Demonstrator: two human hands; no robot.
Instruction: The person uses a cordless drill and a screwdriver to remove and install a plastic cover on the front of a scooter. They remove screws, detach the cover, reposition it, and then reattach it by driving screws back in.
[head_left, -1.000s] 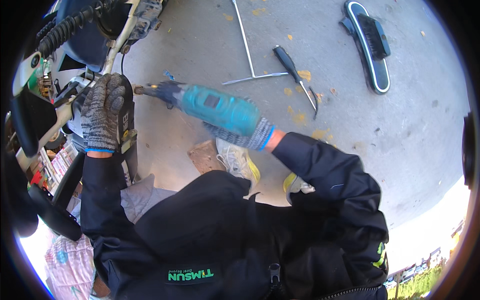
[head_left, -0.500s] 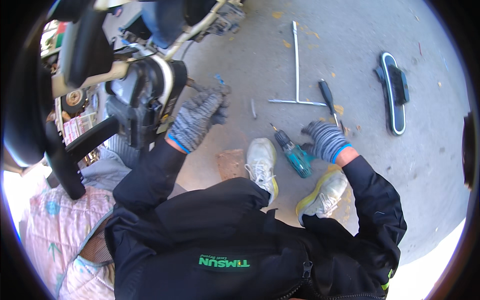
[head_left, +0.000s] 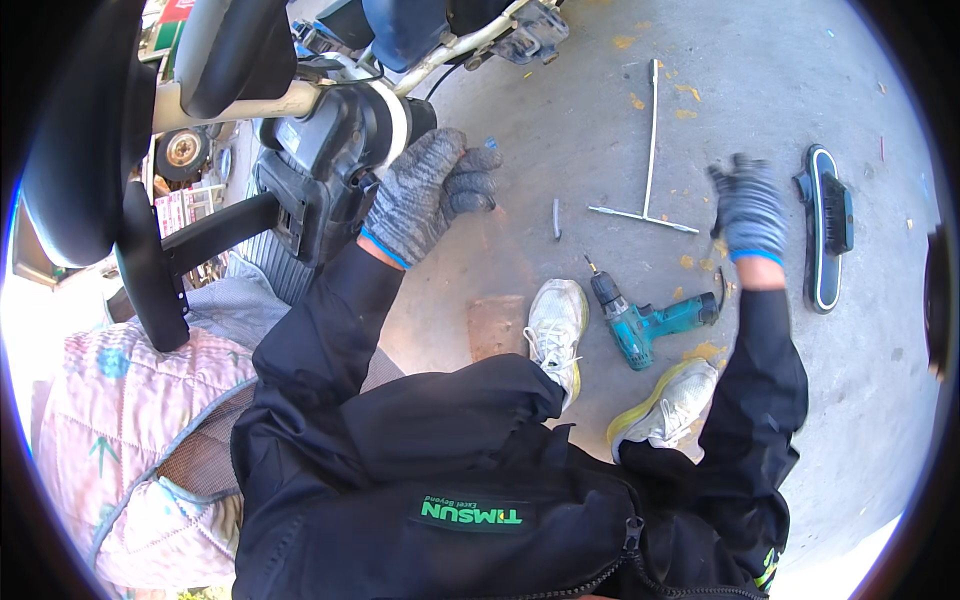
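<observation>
A: What's around?
B: Concrete floor, a scooter handlebar far left.
A: The hands?
B: The gloved left hand rests loosely curled beside it, holding nothing; the right hand hangs empty, fingers apart, above a teal drill lying near the shoes.

An outdoor repair spot for motorbikes or scooters, on a stained concrete floor in sunlight. A scooter's handlebar and frame fill the upper left; a teal cordless drill, a T-handle wrench and a brush lie scattered at right.
</observation>
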